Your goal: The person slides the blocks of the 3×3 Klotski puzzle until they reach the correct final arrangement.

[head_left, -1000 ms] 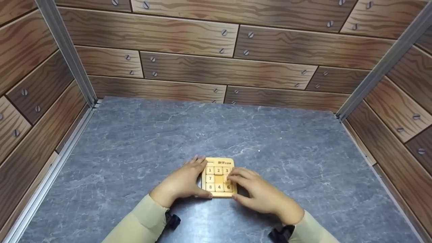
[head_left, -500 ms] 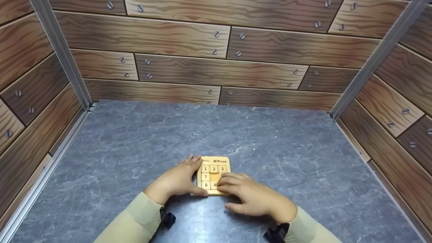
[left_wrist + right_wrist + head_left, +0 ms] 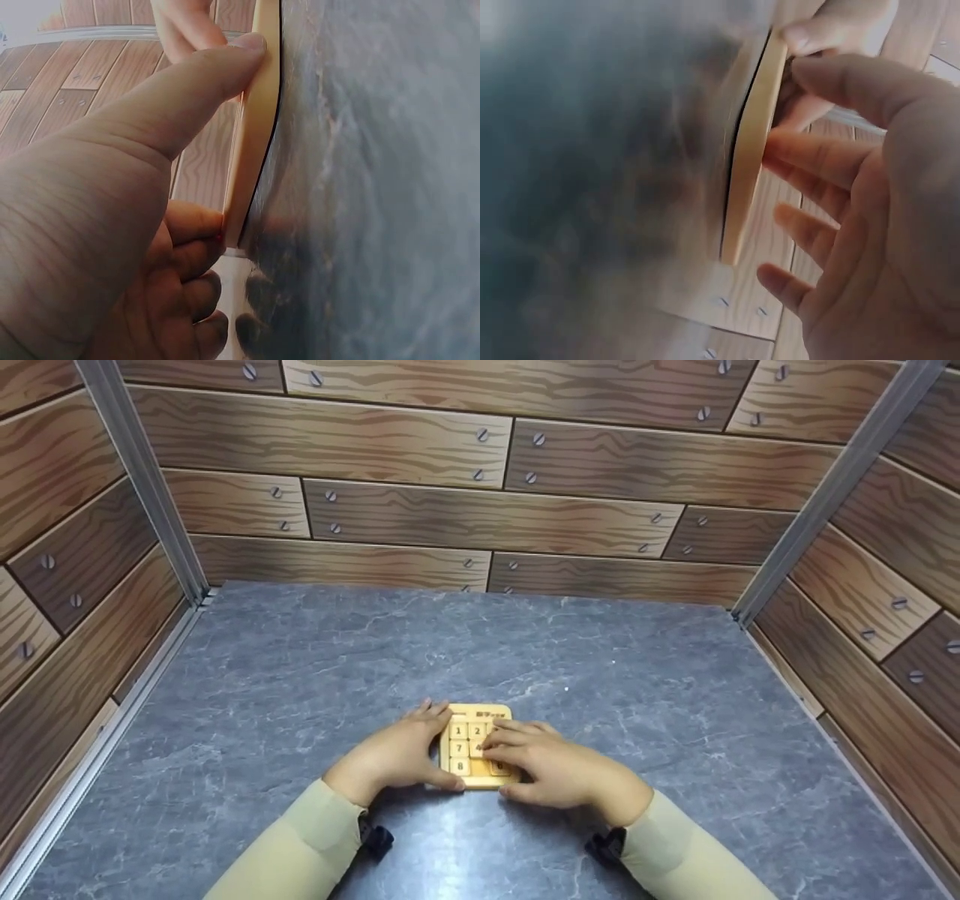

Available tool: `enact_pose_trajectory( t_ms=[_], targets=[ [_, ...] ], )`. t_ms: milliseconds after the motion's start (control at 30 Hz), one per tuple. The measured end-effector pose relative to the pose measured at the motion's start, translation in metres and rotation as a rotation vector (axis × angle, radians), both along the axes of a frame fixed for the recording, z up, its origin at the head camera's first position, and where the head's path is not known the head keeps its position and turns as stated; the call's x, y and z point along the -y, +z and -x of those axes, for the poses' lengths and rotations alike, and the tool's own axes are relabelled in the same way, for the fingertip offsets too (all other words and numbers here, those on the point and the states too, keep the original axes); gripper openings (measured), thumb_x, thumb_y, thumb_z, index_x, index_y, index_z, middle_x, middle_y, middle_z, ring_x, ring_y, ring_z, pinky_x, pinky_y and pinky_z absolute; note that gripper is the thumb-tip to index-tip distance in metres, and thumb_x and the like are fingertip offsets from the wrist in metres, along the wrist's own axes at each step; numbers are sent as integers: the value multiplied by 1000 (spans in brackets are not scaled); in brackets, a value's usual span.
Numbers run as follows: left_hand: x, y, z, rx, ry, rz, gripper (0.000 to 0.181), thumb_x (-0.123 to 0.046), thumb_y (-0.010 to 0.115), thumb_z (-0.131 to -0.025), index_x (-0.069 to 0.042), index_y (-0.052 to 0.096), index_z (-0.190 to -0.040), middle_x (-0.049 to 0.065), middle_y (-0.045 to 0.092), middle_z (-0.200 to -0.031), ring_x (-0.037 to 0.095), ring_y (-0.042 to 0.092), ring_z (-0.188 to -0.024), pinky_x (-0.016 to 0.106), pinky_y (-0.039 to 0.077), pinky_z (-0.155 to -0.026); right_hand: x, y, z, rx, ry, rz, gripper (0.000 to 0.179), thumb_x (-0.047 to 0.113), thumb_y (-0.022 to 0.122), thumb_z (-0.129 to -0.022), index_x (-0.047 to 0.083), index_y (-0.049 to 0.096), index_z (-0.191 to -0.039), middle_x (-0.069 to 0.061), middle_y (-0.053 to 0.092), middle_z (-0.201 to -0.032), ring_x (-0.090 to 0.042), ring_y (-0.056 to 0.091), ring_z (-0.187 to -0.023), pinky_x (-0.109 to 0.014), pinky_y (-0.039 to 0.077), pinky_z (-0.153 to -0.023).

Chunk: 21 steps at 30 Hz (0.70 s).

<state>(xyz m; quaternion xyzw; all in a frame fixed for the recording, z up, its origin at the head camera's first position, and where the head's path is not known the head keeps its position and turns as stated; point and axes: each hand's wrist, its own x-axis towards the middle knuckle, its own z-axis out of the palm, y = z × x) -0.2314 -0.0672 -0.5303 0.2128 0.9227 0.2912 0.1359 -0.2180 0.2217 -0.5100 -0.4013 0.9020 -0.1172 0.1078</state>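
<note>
A yellow wooden sliding number puzzle (image 3: 486, 782) lies flat on the table in front of the person. The left hand (image 3: 394, 754) grips its left side, thumb at the near edge and fingers at the upper left; the left wrist view shows the thumb (image 3: 244, 49) against the frame's edge. Over the puzzle's right part, the right hand (image 3: 562, 765) touches the 4 tile (image 3: 478, 748) in the centre slot with its fingertips. Tiles 1, 2, 7 and 8 show; the 6 tile (image 3: 500, 767) is partly covered. The right column's upper tiles are mostly hidden. The bottom middle slot holds no tile.
A grey marbled tabletop (image 3: 420, 652) extends around the puzzle. Wood-patterned walls (image 3: 420, 510) enclose its back and sides, with metal corner posts (image 3: 142, 480). Dark wrist cameras (image 3: 377, 841) sit at both sleeves.
The 4 tile has moved up from the bottom middle into the centre slot, leaving the gap below it. The right fingers moved down-left, then up with the tile. The left hand keeps its hold.
</note>
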Motion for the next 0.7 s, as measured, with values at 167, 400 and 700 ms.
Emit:
enact_pose_trajectory(
  t_ms=[167,400,700],
  targets=[
    [2,2,1,-4,-3,-3,126,-57,99,-81,-5,35,-177,12,26,-189,39,17,-178,62,18,-146,2,1,7,9,1,7,58,40,71,-108,16,65,-160,-5,56,-174,-36,44,-169,-70,26,-142],
    [3,2,1,-4,-1,-5,127,-57,99,-80,-5,35,-177,11,26,-189,39,17,-179,62,17,-146,3,1,3,-9,-17,4,59,41,71,-108,16,64,-161,-4,55,-175,-35,45,-168,-66,27,-143],
    [0,1,2,-4,-2,-6,128,-58,99,-79,-4,35,-176,13,27,-188,39,17,-179,61,18,-146,10,3,-7,-86,12,-9,64,42,73,-107,14,60,-164,-7,51,-178,-34,39,-171,-62,29,-143]
  ],
)
